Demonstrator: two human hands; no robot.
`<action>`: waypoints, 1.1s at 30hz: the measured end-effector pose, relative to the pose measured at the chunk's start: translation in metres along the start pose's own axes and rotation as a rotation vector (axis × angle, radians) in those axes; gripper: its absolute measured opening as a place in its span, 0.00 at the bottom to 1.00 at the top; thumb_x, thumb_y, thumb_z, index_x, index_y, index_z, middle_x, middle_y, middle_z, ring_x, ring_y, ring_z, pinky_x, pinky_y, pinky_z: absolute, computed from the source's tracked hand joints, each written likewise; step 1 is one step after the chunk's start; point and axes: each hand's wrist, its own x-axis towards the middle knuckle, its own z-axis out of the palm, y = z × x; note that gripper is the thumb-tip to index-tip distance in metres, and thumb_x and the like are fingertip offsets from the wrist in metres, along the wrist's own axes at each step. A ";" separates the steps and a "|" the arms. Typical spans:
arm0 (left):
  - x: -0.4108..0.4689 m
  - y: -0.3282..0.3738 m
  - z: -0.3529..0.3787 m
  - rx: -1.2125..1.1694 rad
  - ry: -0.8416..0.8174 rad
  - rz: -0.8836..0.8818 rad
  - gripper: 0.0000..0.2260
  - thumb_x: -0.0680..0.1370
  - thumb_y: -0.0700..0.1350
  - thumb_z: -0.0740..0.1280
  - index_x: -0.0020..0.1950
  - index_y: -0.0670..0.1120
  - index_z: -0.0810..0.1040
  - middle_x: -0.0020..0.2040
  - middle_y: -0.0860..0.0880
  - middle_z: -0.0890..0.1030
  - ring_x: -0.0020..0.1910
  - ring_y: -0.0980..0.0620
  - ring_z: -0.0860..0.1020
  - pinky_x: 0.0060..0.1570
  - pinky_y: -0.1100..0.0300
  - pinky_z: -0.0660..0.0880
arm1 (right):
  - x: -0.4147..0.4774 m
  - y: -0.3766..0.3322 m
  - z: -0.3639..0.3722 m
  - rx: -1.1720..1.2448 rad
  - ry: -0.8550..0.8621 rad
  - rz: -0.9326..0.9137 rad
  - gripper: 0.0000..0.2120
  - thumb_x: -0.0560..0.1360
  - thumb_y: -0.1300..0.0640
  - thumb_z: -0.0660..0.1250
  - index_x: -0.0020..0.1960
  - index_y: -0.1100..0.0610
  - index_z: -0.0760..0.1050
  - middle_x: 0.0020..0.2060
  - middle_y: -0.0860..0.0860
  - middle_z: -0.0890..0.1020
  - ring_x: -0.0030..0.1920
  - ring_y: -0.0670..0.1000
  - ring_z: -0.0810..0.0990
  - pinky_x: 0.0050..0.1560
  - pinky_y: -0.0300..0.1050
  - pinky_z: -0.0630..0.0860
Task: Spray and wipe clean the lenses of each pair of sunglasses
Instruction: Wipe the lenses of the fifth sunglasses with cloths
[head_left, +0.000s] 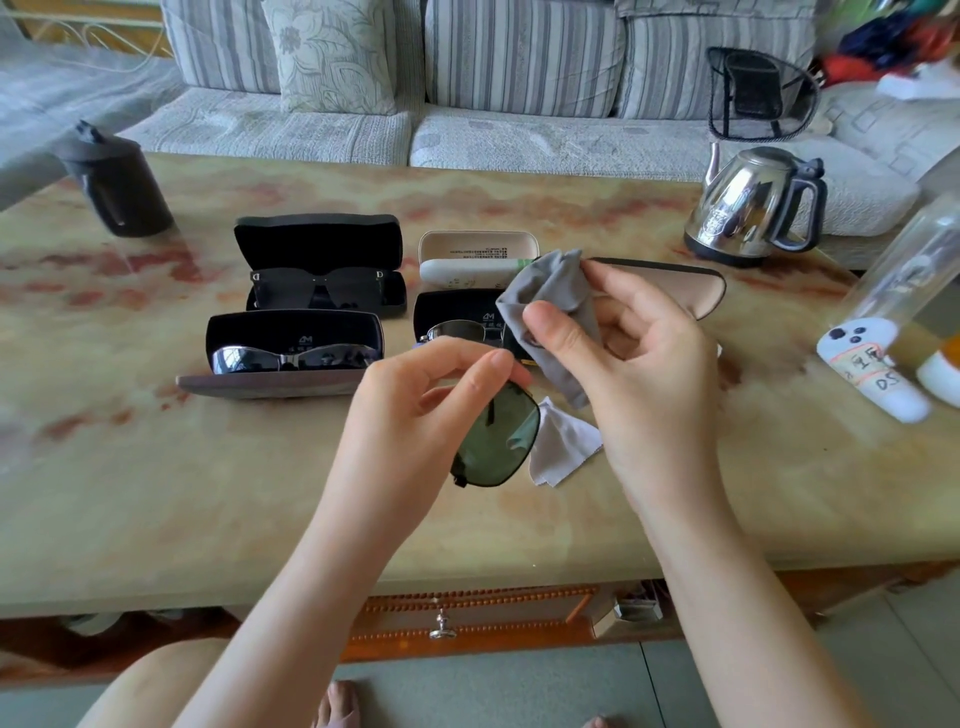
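Note:
My left hand (415, 400) pinches a pair of green-lensed sunglasses (498, 441) by the frame's top, lens hanging down over the table. My right hand (623, 353) grips a grey cloth (545, 296) bunched over the pair's other lens. Three open cases lie behind: a black one with dark square sunglasses (317, 291), one with mirrored sunglasses (291, 358), and one with metal-framed sunglasses (462, 330) partly hidden by my hands. A white spray bottle (467, 273) lies in a beige case (478, 244).
A light cloth (563, 447) lies on the marble table (208, 493) under the glasses. An empty tan case (670, 286), a steel kettle (753, 208), a black jug (117, 182) and bottles (893, 322) at the right edge stand around. A sofa is behind.

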 end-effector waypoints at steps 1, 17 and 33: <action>0.000 -0.001 0.000 0.003 -0.003 -0.005 0.08 0.78 0.44 0.66 0.42 0.49 0.84 0.38 0.57 0.84 0.40 0.63 0.81 0.41 0.73 0.73 | 0.002 0.001 0.000 -0.008 0.012 -0.011 0.16 0.71 0.55 0.75 0.57 0.58 0.80 0.43 0.52 0.86 0.47 0.51 0.85 0.50 0.46 0.80; 0.001 -0.010 0.004 -0.079 0.020 -0.060 0.10 0.79 0.47 0.65 0.43 0.49 0.84 0.40 0.53 0.84 0.42 0.57 0.81 0.46 0.61 0.77 | 0.006 0.011 0.009 0.160 0.051 0.036 0.02 0.77 0.58 0.69 0.48 0.56 0.79 0.36 0.41 0.82 0.40 0.38 0.79 0.42 0.31 0.73; -0.002 0.000 0.004 -0.359 -0.146 -0.151 0.12 0.82 0.41 0.57 0.46 0.34 0.73 0.39 0.41 0.85 0.41 0.47 0.85 0.40 0.57 0.82 | 0.007 0.014 -0.005 0.129 -0.032 0.004 0.13 0.72 0.57 0.72 0.57 0.56 0.80 0.49 0.50 0.86 0.53 0.48 0.83 0.54 0.41 0.78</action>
